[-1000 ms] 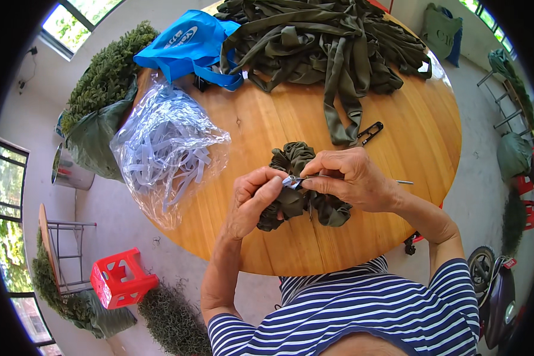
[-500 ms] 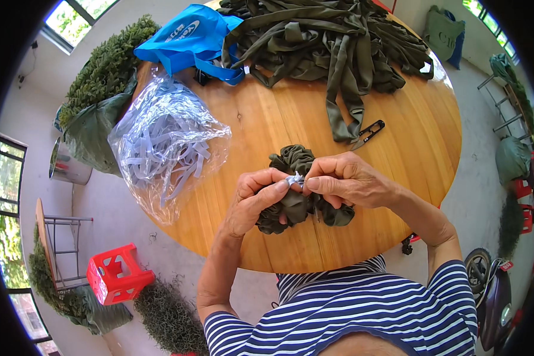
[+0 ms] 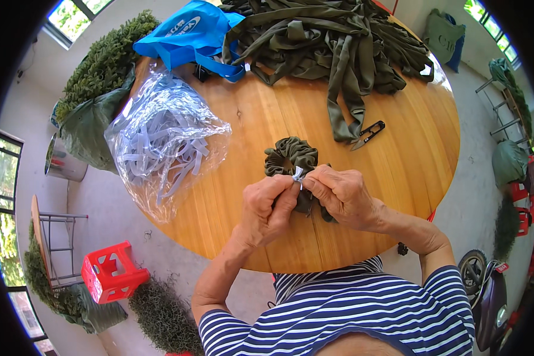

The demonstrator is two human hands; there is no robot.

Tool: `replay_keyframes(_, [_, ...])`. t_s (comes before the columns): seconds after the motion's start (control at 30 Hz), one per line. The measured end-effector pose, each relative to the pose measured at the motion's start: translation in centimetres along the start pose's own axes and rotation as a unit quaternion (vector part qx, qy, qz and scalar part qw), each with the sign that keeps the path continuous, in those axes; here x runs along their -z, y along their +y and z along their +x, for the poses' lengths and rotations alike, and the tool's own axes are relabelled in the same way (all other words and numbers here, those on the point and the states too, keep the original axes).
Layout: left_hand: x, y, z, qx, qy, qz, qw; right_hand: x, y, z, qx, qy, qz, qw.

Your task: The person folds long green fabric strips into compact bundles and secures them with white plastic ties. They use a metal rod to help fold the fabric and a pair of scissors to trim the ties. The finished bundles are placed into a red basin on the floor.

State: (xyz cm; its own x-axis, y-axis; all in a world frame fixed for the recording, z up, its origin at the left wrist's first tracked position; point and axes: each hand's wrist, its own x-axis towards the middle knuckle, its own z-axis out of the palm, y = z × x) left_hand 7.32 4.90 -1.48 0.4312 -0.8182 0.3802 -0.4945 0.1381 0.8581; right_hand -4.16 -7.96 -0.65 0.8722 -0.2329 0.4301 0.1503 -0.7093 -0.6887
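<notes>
An olive-green gathered fabric ring [image 3: 291, 157] lies on the round wooden table [image 3: 397, 172] in front of me. My left hand [image 3: 267, 207] and my right hand [image 3: 341, 196] meet at its near side. Both pinch the ends of a thin white elastic band [image 3: 298, 175] that comes out of the fabric. The lower part of the ring is hidden under my fingers.
A clear plastic bag of white elastic strips [image 3: 160, 142] lies at the table's left. A heap of olive fabric strips [image 3: 332, 41] and a blue bag [image 3: 193, 32] sit at the far side. Black thread snips [image 3: 368, 133] lie to the right. A red stool [image 3: 113, 273] stands on the floor.
My hands have drawn closer together over the fabric ring, and both now grip the white elastic ends at its near side. The ring has shifted slightly.
</notes>
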Motion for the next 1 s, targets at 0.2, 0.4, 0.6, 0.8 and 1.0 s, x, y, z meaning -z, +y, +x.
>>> replay_keyframes(0.2, [-0.4,-0.8,0.1,-0.177,-0.018,0.100,0.979,-0.4,-0.4,-0.2,-0.020,0.020,0.046,0.999])
replay_keyframes(0.4, [-1.8,0.1,-0.5,0.023,-0.085,-0.129,0.988,1.8,0.6,1.1,-0.064,0.022,-0.024,0.997])
replay_keyframes(0.6, [0.7,0.2,0.0,0.202,-0.053,-0.385,0.899,3.7,6.5,6.1,0.014,-0.060,-0.218,0.974])
replay_keyframes(0.8, [0.8,-0.7,0.4,0.226,-0.071,-0.384,0.892,3.2,5.6,5.6,0.067,-0.057,-0.205,0.975])
replay_keyframes(1.0, [1.4,0.0,0.6,0.235,-0.095,-0.352,0.901,2.2,2.9,1.5,0.112,-0.100,-0.078,0.986])
